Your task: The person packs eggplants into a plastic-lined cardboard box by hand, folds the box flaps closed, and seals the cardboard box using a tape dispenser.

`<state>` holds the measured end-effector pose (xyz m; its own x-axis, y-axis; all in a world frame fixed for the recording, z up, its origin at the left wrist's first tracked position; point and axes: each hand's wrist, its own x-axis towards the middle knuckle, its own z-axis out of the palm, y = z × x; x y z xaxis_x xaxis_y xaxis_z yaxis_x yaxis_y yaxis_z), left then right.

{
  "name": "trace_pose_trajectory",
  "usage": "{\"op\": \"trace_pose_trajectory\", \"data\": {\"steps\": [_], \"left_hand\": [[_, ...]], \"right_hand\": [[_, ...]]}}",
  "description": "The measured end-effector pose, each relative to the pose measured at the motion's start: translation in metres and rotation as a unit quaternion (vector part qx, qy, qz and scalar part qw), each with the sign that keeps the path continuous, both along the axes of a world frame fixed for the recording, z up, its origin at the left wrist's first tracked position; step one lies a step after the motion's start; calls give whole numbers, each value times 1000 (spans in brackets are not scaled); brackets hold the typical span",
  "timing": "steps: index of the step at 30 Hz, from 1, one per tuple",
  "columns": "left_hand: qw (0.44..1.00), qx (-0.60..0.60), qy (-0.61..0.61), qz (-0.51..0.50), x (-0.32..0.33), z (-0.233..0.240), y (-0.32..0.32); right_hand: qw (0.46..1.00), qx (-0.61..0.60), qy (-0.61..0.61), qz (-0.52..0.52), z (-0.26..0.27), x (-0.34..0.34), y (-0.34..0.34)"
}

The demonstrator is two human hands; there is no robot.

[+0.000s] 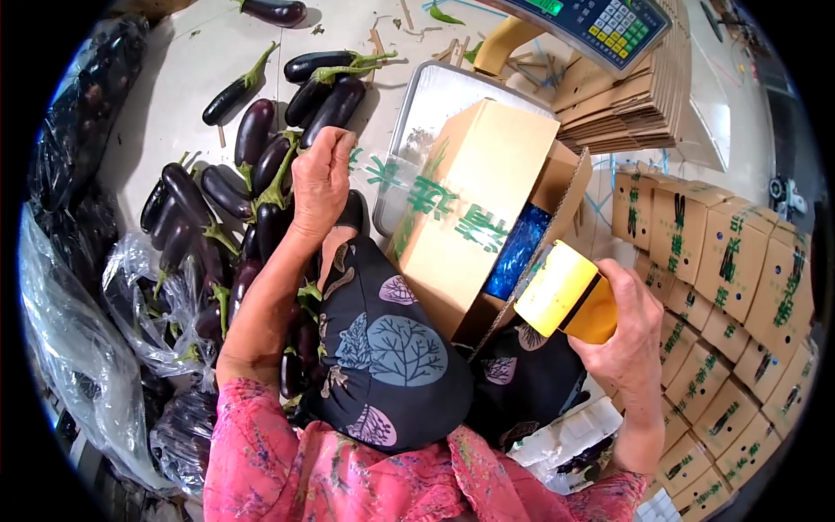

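My left hand [319,183] pinches the loose end of a clear packing tape [398,177] with green printing, left of a cardboard box [486,173]. From there the tape stretches over the box's near-side flap. A yellow tape dispenser [564,293] sits in the grip of my right hand [626,320], at the box's right edge. The box rests tilted on the metal platform [424,91] of a weighing scale. Its right flap [558,209] stands up, and shiny blue plastic film [518,251] shows through the gap.
Loose eggplants [254,137] lie on the floor to the left, beside clear plastic bags [85,365]. Flattened cartons [620,104] are piled behind the scale's display [587,26]. Stacked printed boxes [717,261] fill the right side. My knees [404,352] are close under the box.
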<state>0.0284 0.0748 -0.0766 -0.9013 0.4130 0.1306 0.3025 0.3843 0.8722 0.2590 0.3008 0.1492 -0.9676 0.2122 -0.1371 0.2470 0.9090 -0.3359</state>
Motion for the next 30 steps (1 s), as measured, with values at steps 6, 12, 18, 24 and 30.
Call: {"op": "trace_pose_trajectory", "data": {"steps": [6,12,18,24,30], "left_hand": [[993,-43,52,-94,27,-64,13],[979,-31,-18,-198,48,-74,46],[963,-79,-3,-258,47,-92,43],[986,-17,28,-161,22,-56,58],[918,-8,225,-326,21,70,144]], "right_hand": [[999,25,-35,11,-8,-1,4],[998,-10,-58,-25,-22,7,15],[999,-22,-37,-23,-30,14,19],[999,-36,9,-17,-36,20,21],[999,-38,21,-23,-35,25,24]]}}
